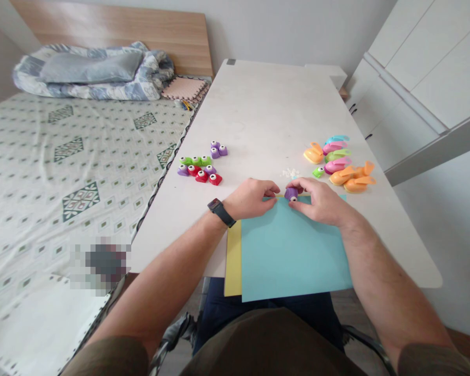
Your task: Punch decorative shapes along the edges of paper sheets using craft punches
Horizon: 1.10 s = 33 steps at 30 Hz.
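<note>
My right hand [317,198] pinches a small purple craft punch [291,194] between thumb and fingers. The punch sits at the far edge of a light blue sheet of paper [293,256]; whether the sheet's edge is inside it I cannot tell. Just left of it, my left hand [254,198] rests at the same edge, its fingers curled and thumb apart, with nothing visible between them. A yellow sheet [233,261] lies beneath the blue one, showing along the left side. Small white paper bits [291,173] lie beyond the punch.
Several red, green and purple punches [196,169] stand left on the white table [274,104]. Larger orange, pink, green and blue lever punches [339,166] stand right, with a small green punch [318,172] beside them. A bed [82,156] adjoins the left side.
</note>
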Available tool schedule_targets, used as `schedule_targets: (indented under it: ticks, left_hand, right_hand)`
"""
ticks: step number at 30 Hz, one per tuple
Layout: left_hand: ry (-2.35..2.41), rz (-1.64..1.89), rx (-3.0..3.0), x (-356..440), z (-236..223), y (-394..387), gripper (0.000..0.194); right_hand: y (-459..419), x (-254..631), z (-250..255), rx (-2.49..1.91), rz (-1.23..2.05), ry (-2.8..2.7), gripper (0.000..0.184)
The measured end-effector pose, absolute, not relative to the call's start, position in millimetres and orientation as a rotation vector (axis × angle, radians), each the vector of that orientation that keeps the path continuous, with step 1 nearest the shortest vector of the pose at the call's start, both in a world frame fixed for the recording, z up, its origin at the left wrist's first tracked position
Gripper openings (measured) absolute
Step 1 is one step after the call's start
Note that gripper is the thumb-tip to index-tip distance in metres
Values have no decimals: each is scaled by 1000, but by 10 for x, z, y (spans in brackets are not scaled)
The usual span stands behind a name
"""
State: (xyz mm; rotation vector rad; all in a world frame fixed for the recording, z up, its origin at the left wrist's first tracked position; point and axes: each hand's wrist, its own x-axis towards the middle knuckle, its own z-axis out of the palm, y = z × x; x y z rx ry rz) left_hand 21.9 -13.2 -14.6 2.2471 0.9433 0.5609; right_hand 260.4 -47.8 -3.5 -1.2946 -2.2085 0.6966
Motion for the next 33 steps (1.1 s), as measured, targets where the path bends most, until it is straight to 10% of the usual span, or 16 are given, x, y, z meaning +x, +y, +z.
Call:
schedule_targets:
  ticks: [33]
  left_hand:
    - [899,655,2221,241,-109,-173,29]
  right_hand:
    - [-494,2555,-115,-1321,774,-2226,32]
